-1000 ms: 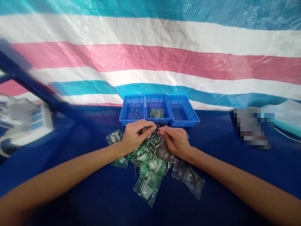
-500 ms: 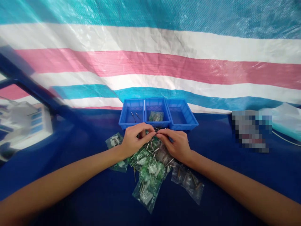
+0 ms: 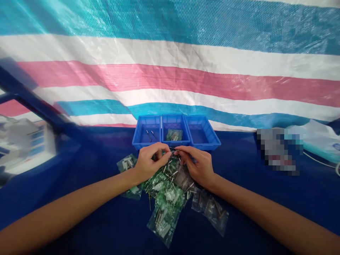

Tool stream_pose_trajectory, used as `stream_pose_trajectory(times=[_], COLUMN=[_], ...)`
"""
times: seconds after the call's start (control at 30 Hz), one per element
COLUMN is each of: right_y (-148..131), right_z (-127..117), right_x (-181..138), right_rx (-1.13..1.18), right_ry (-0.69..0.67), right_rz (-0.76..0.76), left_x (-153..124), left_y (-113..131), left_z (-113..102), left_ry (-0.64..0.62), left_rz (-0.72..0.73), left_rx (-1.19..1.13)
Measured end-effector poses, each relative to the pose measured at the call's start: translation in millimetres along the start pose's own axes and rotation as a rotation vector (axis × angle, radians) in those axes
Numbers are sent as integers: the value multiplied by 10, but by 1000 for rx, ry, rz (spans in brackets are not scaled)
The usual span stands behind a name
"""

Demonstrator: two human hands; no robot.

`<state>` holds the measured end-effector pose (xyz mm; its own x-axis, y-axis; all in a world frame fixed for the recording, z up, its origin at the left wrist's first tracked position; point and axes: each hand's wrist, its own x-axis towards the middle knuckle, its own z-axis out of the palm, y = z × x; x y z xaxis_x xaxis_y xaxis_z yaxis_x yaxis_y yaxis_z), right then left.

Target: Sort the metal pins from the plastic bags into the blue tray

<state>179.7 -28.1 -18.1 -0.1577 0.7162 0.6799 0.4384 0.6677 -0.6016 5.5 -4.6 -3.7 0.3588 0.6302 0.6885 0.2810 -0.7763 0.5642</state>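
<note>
Over the heap (image 3: pixel 171 194), left hand (image 3: pixel 151 160) and right hand (image 3: pixel 198 164) clamp fingers on a pin (image 3: pixel 174 151); trays (image 3: pixel 140 144) hold few pins (image 3: pixel 153 134) and one packet (image 3: pixel 174 135), most remaining outside.

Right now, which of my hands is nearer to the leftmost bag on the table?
Left. Your left hand is just right of the leftmost bag, its wrist crossing over it; your right hand is farther off to the right.
</note>
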Motion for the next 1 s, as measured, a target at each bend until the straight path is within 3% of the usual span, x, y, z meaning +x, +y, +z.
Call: stream_pose_trajectory(times=[0.47, 1.0], right_y=[-16, -15], right_z=[-19, -9], right_x=[6, 16], right_rx=[-36, -18], right_ry=[-39, -34], right_rz=[15, -18], left_x=[4, -41], left_y=[21, -11], left_z=[-21, -27], left_ry=[-37, -47], left_rz=[26, -43], left_rx=[-37, -112])
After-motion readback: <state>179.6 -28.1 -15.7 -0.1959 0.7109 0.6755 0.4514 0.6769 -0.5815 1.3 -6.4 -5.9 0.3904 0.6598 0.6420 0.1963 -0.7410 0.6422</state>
